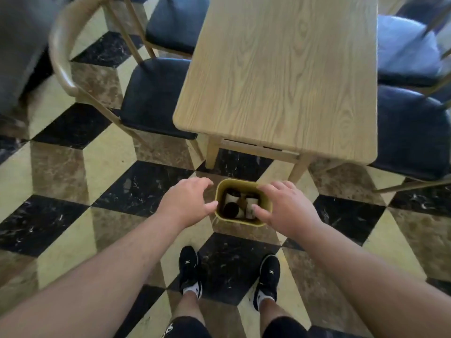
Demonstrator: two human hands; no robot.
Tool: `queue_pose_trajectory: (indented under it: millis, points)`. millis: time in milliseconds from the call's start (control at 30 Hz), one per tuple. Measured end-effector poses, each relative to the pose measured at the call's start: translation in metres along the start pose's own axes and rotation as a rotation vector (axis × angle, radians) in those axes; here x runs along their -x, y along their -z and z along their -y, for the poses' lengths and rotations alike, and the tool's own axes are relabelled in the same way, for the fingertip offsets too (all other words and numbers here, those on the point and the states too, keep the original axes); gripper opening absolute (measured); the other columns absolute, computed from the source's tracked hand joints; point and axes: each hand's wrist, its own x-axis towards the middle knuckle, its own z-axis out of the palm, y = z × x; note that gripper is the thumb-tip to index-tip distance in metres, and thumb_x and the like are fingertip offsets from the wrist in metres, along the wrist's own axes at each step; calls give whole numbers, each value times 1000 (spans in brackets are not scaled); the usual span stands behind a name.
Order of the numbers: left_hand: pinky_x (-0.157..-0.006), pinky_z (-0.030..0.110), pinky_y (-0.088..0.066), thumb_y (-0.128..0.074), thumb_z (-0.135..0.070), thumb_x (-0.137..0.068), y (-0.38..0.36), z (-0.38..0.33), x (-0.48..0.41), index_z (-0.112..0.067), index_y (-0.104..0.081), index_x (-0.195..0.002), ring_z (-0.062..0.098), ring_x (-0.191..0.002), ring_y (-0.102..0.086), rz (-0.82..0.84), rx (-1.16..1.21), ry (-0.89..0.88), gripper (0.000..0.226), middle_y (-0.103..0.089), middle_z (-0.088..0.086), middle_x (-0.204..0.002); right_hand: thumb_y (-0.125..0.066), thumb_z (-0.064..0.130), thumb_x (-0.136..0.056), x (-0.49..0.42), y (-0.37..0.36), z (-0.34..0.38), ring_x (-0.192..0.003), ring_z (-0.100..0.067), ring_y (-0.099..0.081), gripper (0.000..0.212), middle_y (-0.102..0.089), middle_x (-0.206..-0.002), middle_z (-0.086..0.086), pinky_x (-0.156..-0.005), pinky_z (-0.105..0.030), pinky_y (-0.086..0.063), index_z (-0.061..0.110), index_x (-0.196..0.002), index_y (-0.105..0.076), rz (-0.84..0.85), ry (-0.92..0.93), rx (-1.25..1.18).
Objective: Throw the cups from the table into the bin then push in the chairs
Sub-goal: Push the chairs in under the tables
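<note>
Cups (240, 204) lie inside the bin (220, 189) on the floor below both empty, spread hands, left hand (188, 198) and right hand (284, 207), the desk (280, 76) bare, and the pulled-out chair (156, 98) nearer the left grip.

We stand on a checkered floor (73, 172) of black, cream and brown marble tiles. Our black sneakers (189, 267) with white socks (192, 289) sit side by side, black shorts (185, 328) above.
</note>
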Motion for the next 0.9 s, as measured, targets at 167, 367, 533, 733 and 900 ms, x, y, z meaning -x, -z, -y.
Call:
queue_pose_trajectory:
  millis: [167, 367, 533, 733, 900]
  points:
    - [-102, 44, -50, -64, -73, -85, 66, 31, 35, -42, -41, -148, 16, -141, -43, -132, -39, 75, 73, -48, -12, -154, -44, 82, -91, -18, 40, 67, -149, -18, -30, 85, -41, -162, 9, -119, -40, -30, 39, -162, -25, -63, 114, 35]
    - [-111, 48, -44, -59, -69, -91, 161, 107, 63, -31, -41, -153, 22, -144, -41, -258, -88, 101, 75, -45, -4, -159, -38, 92, -84, -67, 64, 176, -152, -23, -32, 93, -38, -165, 7, -120, -48, -32, 45, -160, -15, -136, 100, 90]
    - [-107, 47, -44, -60, -68, -91, 226, 189, 76, -27, -48, -149, 26, -135, -49, -301, -212, 49, 72, -54, 0, -149, -21, 99, -81, -110, 60, 269, -152, -28, -35, 96, -44, -162, 5, -120, -55, -31, 44, -159, -23, -193, 105, 155]
    - [-112, 52, -40, -55, -70, -90, 274, 267, 78, -25, -54, -143, 28, -136, -49, -301, -442, 18, 70, -56, 3, -148, -11, 99, -81, -160, 47, 363, -161, -38, -10, 103, -25, -174, -4, -123, -63, -3, 40, -164, -12, -165, 105, 257]
    - [-125, 62, -20, -44, -79, -91, 301, 307, 62, -30, -29, -160, 31, -156, -21, -264, -462, 56, 86, -27, 7, -171, -21, 95, -86, -201, 49, 415, -159, -37, -18, 97, -27, -173, -4, -125, -62, -17, 39, -164, -12, -165, 120, 230]
